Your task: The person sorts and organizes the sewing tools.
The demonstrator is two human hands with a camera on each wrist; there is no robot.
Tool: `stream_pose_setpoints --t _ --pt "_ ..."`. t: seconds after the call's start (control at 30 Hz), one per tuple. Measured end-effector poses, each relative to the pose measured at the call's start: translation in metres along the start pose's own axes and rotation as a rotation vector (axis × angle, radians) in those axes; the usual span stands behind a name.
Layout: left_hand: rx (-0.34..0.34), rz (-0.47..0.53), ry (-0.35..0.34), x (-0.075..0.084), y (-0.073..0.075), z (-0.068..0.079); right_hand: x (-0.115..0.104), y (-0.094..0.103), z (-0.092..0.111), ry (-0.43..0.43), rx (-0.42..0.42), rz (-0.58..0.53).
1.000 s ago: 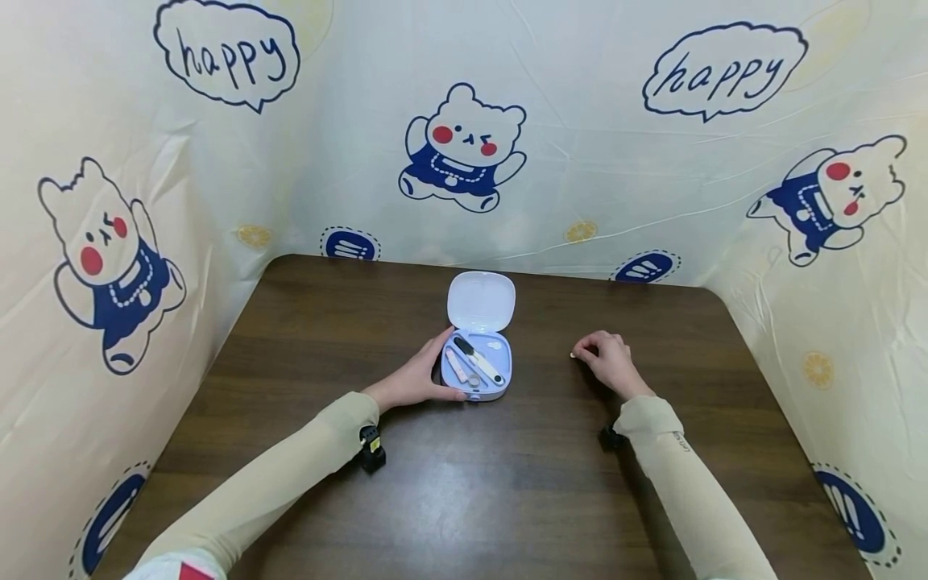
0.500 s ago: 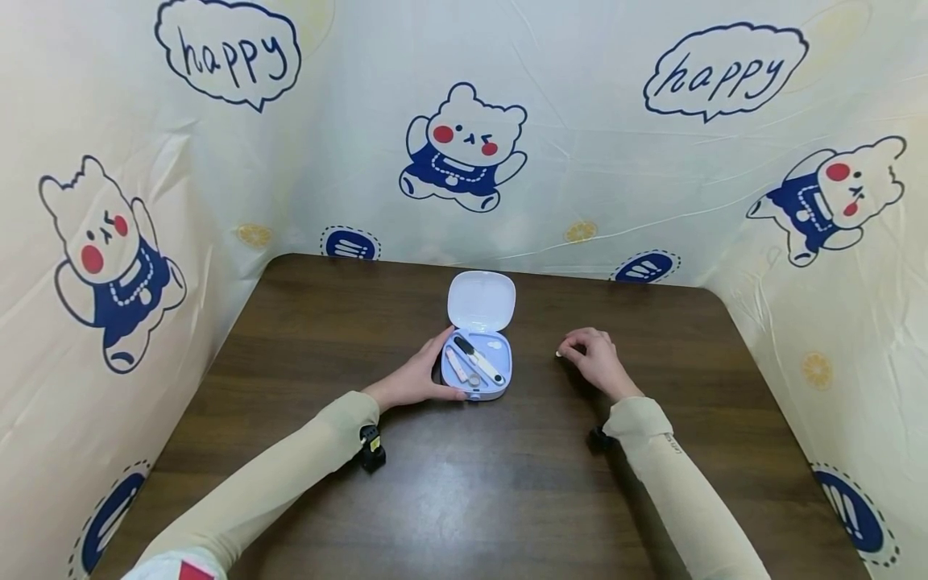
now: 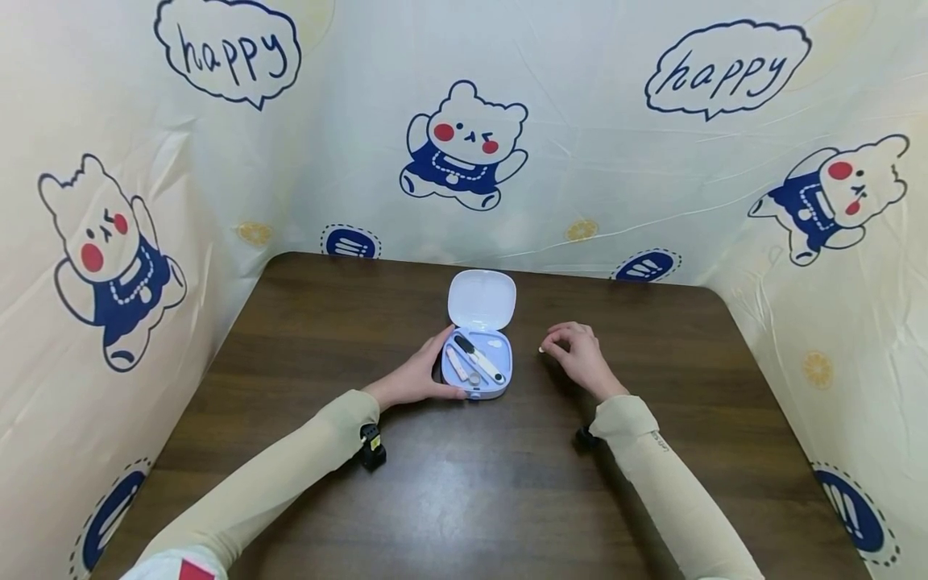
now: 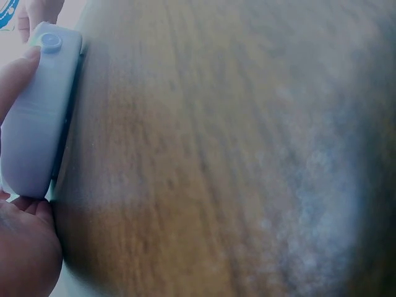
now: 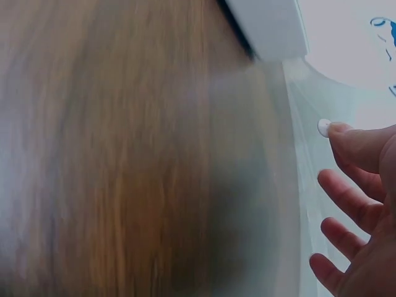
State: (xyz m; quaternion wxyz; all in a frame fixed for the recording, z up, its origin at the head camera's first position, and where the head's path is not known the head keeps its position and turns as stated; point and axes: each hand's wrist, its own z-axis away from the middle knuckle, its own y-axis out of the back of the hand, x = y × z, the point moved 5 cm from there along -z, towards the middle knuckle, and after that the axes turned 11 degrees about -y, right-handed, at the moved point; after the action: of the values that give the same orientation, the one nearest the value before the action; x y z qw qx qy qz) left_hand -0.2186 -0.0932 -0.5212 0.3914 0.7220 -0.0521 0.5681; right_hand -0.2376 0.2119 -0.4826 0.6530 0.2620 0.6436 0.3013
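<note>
A small light-blue case (image 3: 476, 387) stands on the table with its lid (image 3: 482, 300) raised. My left hand (image 3: 419, 377) holds its left side, fingers along the back left and thumb at the front. In the left wrist view that thumb lies by the round button (image 4: 50, 42) on the case's wall. Inside lie a black-and-white slim tool (image 3: 478, 359), a short pinkish-white stick (image 3: 457, 365) and a small round piece (image 3: 474, 379). To the right of the case, my right hand (image 3: 582, 359) pinches a small white disc (image 5: 323, 127) between thumb and forefinger, other fingers loosely bent.
The dark wooden table (image 3: 464, 491) carries the case near its far half. A printed cloth (image 3: 580, 161) with bears and lettering hangs behind and along both sides. A dark wrist camera (image 3: 372, 448) sits on the left cuff.
My right hand has moved left toward the case, carrying the white disc in its pinch. The left hand and the case have stayed in place.
</note>
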Motion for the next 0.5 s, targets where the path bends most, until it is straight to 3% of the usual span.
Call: stream_pose_setpoints --t 0.5 --pt "0.0 -0.005 0.005 0.002 0.0 0.0 -0.036 -0.027 0.002 0.026 -0.044 -0.034"
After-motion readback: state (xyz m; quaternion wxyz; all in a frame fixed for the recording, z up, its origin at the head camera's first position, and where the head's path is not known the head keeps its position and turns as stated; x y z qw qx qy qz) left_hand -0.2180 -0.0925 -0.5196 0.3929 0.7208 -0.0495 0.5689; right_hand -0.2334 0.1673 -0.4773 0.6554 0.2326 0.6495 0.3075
